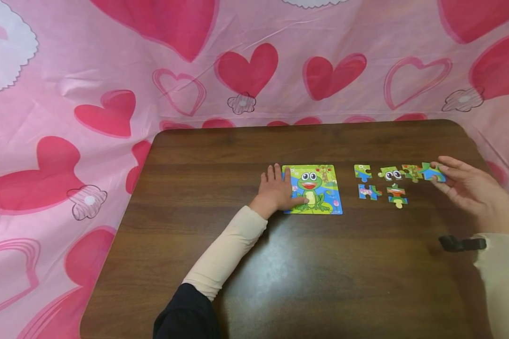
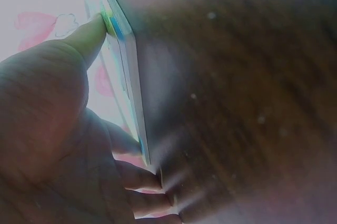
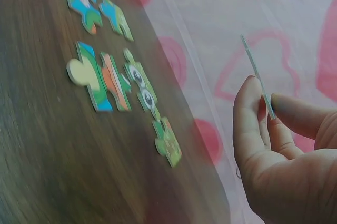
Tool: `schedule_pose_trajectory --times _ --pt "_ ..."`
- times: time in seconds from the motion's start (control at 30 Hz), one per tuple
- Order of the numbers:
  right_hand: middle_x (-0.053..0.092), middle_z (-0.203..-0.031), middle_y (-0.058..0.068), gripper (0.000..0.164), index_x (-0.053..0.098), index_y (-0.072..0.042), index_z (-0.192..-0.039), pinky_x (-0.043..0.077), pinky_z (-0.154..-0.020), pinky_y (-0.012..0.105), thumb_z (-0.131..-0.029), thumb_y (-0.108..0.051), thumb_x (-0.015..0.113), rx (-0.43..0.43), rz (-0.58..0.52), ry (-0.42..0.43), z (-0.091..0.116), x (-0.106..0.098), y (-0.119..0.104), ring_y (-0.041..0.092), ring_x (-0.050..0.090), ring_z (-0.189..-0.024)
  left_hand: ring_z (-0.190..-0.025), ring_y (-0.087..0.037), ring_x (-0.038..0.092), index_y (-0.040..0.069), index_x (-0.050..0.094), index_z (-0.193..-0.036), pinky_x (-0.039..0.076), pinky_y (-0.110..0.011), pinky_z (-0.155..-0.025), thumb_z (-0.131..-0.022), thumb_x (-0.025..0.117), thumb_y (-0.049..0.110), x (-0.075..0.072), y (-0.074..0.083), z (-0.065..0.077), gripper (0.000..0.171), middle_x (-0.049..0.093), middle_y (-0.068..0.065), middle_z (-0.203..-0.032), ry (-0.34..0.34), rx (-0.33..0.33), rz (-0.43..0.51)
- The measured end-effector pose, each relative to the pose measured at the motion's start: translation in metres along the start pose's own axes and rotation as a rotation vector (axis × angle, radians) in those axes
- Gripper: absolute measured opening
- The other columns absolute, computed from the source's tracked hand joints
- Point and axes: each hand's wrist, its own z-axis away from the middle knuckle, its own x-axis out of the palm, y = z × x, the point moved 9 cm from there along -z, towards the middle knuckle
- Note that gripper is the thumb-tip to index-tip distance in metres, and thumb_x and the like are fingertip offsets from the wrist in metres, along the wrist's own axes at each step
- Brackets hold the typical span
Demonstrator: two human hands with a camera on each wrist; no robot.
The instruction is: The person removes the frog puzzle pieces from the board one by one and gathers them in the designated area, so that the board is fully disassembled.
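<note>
My left hand rests at the left edge of a square frog puzzle board, fingers straight and spread, thumb lying across the picture. In the left wrist view the thumb touches the board's edge. My right hand pinches a blue and green puzzle piece between thumb and fingers. The right wrist view shows that puzzle piece edge-on, lifted off the table. Left of it lie a tree piece, an eyes piece, a mouth-and-belly piece and two blue corner pieces.
The brown wooden table has rounded far corners. Pink cloth with hearts hangs behind it and along its left side. A black strap sits at my right wrist.
</note>
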Motion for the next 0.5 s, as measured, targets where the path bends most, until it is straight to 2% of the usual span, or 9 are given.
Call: schedule_pose_trajectory --times 0.17,0.4,0.5 --pt "0.069 -0.114 0.02 0.044 0.067 0.004 -0.119 0.06 -0.088 0.045 -0.107 0.007 0.025 -0.002 -0.026 -0.046 0.005 -0.001 -0.005 0.032 0.069 -0.103 -0.159 -0.038 0.007 0.011 0.009 -0.164 0.015 -0.053 -0.127 -0.088 0.049 0.08 -0.001 0.0 0.0 0.11 0.005 -0.019 -0.171 0.003 -0.001 -0.005" --pt "0.07 -0.11 0.017 0.042 0.069 0.002 -0.116 0.061 -0.086 0.042 -0.107 0.006 0.028 -0.002 0.009 0.042 0.011 -0.008 -0.008 0.03 0.07 -0.098 -0.159 -0.038 0.007 0.011 0.009 -0.165 0.015 -0.053 -0.127 -0.088 0.049 0.08 -0.001 0.0 0.0 0.11 0.005 -0.019 -0.171 0.009 0.004 -0.005" --pt "0.071 -0.111 0.019 0.043 0.068 0.003 -0.117 0.061 -0.087 0.043 -0.107 0.005 0.026 0.012 0.002 0.03 0.014 -0.008 -0.007 0.031 0.071 -0.099 -0.159 -0.038 0.007 0.011 0.009 -0.165 0.015 -0.053 -0.127 -0.088 0.049 0.08 -0.001 0.0 0.0 0.111 0.005 -0.019 -0.171 0.01 0.006 -0.004"
